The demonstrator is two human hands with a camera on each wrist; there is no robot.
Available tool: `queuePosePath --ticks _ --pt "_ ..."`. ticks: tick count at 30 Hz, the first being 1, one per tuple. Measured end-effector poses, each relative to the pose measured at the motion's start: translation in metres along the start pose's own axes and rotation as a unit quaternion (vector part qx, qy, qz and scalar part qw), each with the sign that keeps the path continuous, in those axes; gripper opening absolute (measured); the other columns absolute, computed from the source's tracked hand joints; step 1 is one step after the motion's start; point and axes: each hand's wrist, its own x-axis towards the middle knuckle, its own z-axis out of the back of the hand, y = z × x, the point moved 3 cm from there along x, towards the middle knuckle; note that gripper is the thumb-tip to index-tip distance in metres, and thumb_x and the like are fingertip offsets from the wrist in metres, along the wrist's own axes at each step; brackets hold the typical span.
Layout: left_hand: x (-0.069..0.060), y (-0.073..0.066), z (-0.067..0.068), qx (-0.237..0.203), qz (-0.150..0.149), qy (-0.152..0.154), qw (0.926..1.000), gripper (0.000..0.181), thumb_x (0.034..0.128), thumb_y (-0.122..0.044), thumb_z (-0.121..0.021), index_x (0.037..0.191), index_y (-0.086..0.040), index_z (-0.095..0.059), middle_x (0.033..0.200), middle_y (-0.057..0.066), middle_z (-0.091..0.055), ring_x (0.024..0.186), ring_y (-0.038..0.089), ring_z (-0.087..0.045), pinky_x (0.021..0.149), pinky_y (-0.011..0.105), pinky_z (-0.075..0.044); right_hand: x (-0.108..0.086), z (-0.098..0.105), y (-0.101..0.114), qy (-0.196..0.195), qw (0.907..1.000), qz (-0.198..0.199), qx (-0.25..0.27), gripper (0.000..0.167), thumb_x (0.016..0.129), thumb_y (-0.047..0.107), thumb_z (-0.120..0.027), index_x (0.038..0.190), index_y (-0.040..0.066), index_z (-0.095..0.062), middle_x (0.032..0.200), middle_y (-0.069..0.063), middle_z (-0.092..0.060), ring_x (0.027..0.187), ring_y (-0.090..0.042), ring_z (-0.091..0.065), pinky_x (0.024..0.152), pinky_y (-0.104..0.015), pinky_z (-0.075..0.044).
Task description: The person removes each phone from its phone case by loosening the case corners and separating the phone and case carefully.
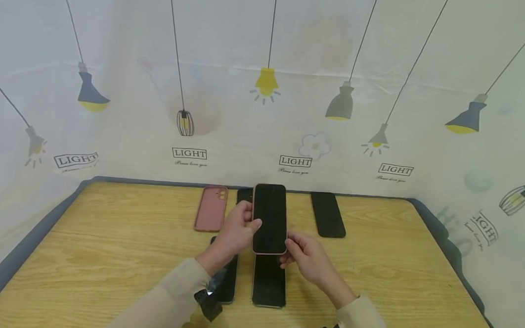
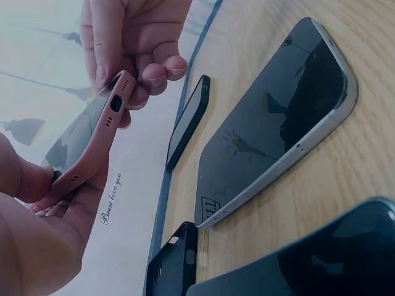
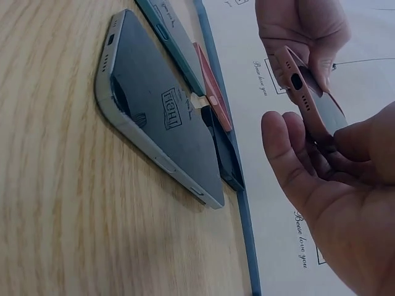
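A smartphone (image 1: 270, 216) in a pink case is held up off the table between both hands, its dark screen facing up. My left hand (image 1: 235, 232) grips its left side, thumb over the edge of the screen. At the lower right corner, my right hand (image 1: 311, 260) pinches the phone with thumb and fingers. The bottom edge of the pink case (image 2: 99, 139), with its port and speaker holes, shows in the left wrist view. Below the held phone lies another smartphone (image 1: 269, 283) with a silver edge, partly covered in the head view.
An empty pink phone case (image 1: 210, 209) lies at the back left, beside a partly hidden black case (image 1: 244, 194). A dark phone-shaped thing with a black rim (image 1: 328, 215) lies at the back right. Another phone (image 1: 228, 283) is under my left forearm. Printed cloth hangs behind the table (image 1: 395, 270).
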Motion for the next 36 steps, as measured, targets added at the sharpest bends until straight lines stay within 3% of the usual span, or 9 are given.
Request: queuePosePath --ticks 7,14,18,23,28,36 --pt "0.001 0.001 -0.001 0.013 0.007 -0.005 0.9999 0.026 0.1051 -0.004 -0.057 0.130 0.000 -0.053 0.110 0.015 -0.071 0.090 0.020 -0.068 0.070 0.031 -0.052 -0.003 -0.004 0.002 -0.013 0.9988 0.017 -0.045 0.033 0.108 -0.002 -0.044 0.136 -0.016 -0.055 0.090 -0.024 -0.068 0.075 -0.025 -0.068 0.072 -0.045 -0.062" --pt "-0.004 -0.002 -0.004 0.029 -0.012 -0.003 0.9995 0.025 0.1037 -0.002 -0.058 0.128 0.003 -0.052 0.106 0.017 -0.072 0.081 0.019 -0.065 0.063 0.030 -0.049 -0.004 -0.007 0.002 -0.031 0.9924 0.030 -0.115 0.037 0.103 -0.009 -0.046 0.139 -0.011 -0.055 0.082 -0.013 -0.068 0.071 -0.022 -0.068 0.067 -0.039 -0.062" --pt "-0.006 -0.004 -0.006 0.032 -0.015 0.004 0.9994 0.024 0.1039 -0.002 -0.058 0.127 0.002 -0.052 0.106 0.017 -0.072 0.079 0.020 -0.063 0.063 0.029 -0.048 -0.004 -0.010 0.004 -0.043 0.9887 0.019 -0.142 0.039 0.100 -0.011 -0.045 0.138 -0.010 -0.056 0.079 -0.010 -0.065 0.069 -0.019 -0.066 0.064 -0.034 -0.062" --pt "-0.007 -0.004 -0.007 0.048 -0.027 0.016 0.9984 0.026 0.1036 -0.002 -0.058 0.128 0.001 -0.051 0.108 0.017 -0.072 0.088 0.023 -0.068 0.067 0.031 -0.051 -0.004 -0.013 0.006 -0.058 0.9843 -0.015 -0.166 0.038 0.098 -0.012 -0.044 0.133 -0.007 -0.059 0.077 -0.006 -0.060 0.067 -0.015 -0.060 0.059 -0.024 -0.058" --pt "-0.007 -0.005 -0.010 0.055 -0.033 0.017 0.9978 0.025 0.1035 -0.003 -0.059 0.127 0.000 -0.051 0.110 0.016 -0.072 0.096 0.025 -0.070 0.075 0.035 -0.056 -0.007 -0.015 0.005 -0.079 0.9863 -0.036 -0.141 0.039 0.098 -0.013 -0.044 0.134 -0.009 -0.058 0.081 -0.010 -0.061 0.066 -0.016 -0.061 0.059 -0.026 -0.059" --pt "-0.008 -0.006 -0.012 0.037 -0.035 0.010 0.9987 0.023 0.1037 -0.002 -0.057 0.126 0.001 -0.050 0.108 0.017 -0.071 0.094 0.027 -0.071 0.074 0.036 -0.058 -0.008 -0.014 0.004 -0.084 0.9919 -0.035 -0.088 0.036 0.100 -0.013 -0.042 0.133 -0.014 -0.055 0.081 -0.016 -0.064 0.065 -0.024 -0.067 0.064 -0.039 -0.061"
